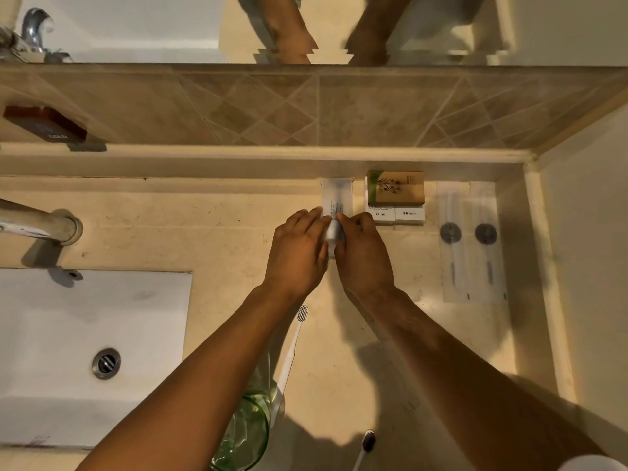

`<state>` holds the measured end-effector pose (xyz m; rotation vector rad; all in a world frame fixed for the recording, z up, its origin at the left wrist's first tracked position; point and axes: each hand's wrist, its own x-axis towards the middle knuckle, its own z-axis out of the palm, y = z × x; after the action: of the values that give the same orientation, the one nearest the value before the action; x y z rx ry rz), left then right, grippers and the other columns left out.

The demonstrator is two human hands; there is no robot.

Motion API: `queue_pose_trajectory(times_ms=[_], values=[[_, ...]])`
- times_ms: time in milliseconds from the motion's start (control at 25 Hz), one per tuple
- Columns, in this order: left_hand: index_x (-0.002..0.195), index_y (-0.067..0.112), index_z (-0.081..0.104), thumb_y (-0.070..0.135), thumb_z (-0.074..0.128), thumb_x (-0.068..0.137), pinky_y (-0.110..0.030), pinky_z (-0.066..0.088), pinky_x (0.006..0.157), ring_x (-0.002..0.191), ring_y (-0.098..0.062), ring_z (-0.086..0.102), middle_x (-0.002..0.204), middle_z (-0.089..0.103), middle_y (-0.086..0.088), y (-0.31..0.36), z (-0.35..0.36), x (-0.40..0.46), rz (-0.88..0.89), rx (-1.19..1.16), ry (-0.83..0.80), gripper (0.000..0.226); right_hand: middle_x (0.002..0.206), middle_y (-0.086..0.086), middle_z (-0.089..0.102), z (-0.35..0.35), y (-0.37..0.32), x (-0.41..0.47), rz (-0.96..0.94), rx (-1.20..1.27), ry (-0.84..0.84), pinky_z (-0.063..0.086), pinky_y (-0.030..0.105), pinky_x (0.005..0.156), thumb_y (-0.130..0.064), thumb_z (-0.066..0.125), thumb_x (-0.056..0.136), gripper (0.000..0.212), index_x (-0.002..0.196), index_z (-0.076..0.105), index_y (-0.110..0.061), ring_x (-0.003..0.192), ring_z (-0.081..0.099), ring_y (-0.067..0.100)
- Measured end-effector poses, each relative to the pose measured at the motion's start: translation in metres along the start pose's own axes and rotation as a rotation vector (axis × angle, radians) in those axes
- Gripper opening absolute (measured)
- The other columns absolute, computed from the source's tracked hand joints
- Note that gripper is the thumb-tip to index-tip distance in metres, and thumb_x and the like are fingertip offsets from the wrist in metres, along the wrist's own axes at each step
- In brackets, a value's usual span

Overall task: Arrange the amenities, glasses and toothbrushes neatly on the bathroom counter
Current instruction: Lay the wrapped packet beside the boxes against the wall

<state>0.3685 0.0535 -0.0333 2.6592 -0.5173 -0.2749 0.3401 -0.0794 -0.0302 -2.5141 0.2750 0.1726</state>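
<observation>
Green glass [244, 433] half-hidden beneath left arm [190, 379]

A beige stone counter [170, 232] holds a white sink [51, 334] with a chrome tap [40, 222]. Diamond-patterned tan tiles [272, 107] run below a mirror [136, 25].

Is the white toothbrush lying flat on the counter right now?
No, the white toothbrush stands upright in the green glass, its bristled head up beside the left forearm.
</observation>
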Motion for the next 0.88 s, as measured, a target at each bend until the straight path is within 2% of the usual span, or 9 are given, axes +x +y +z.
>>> queue_pose_trajectory(times_ms=[360,480,600,680,800,880], values=[[0.136,0.012,0.061,0.026,0.055,0.090,-0.048,0.040,0.112,0.134,-0.033,0.053,0.144,0.059,-0.011,0.000,0.003,0.005,-0.006,-0.027,0.025,0.048,0.135,0.006,0.052,-0.001,0.000,0.005,0.026,0.030,-0.006,0.047,0.029,0.107,-0.017,0.056,0.099,0.047,0.145,0.046,-0.014,0.119,0.058,0.021],[0.139,0.008,0.056,0.026,0.055,0.091,-0.047,0.042,0.111,0.132,-0.034,0.052,0.143,0.057,-0.015,0.002,-0.001,0.000,-0.015,-0.083,0.039,0.051,0.135,0.011,0.051,-0.005,-0.004,-0.001,-0.003,0.023,0.027,0.049,0.028,0.102,-0.016,0.057,0.098,0.048,0.144,0.047,-0.014,0.118,0.058,0.022],[0.137,0.007,0.054,0.026,0.055,0.093,-0.045,0.046,0.103,0.123,-0.033,0.054,0.136,0.057,-0.015,0.002,-0.014,-0.010,-0.030,-0.131,0.058,0.048,0.133,0.008,0.052,-0.013,-0.005,-0.013,0.026,0.134,0.102,0.046,0.020,0.095,-0.016,0.058,0.096,0.040,0.135,0.055,-0.016,0.116,0.058,0.019],[0.134,0.007,0.055,0.027,0.055,0.094,-0.043,0.048,0.097,0.116,-0.033,0.056,0.129,0.058,-0.015,-0.001,-0.022,-0.025,-0.050,-0.169,0.069,0.045,0.131,0.005,0.055,-0.015,-0.002,-0.028,0.035,0.185,0.127,0.050,0.026,0.099,-0.015,0.060,0.094,0.033,0.127,0.060,-0.017,0.115,0.060,0.019],[0.133,0.009,0.057,0.030,0.057,0.098,-0.038,0.047,0.093,0.110,-0.030,0.059,0.122,0.062,-0.014,-0.015,-0.029,-0.049,-0.139,-0.240,0.045,0.040,0.120,0.004,0.059,-0.009,0.000,-0.060,0.011,0.204,0.070,0.051,0.026,0.095,-0.010,0.059,0.092,0.026,0.118,0.065,-0.014,0.102,0.064,0.016],[0.125,0.011,0.062,0.033,0.057,0.099,-0.035,0.049,0.088,0.104,-0.026,0.063,0.115,0.067,-0.010,-0.023,-0.033,-0.065,-0.192,-0.253,-0.007,0.034,0.112,0.003,0.064,-0.003,-0.002,-0.083,0.004,0.198,0.007,0.049,0.024,0.092,-0.008,0.057,0.092,0.023,0.112,0.067,-0.014,0.097,0.064,0.015]])
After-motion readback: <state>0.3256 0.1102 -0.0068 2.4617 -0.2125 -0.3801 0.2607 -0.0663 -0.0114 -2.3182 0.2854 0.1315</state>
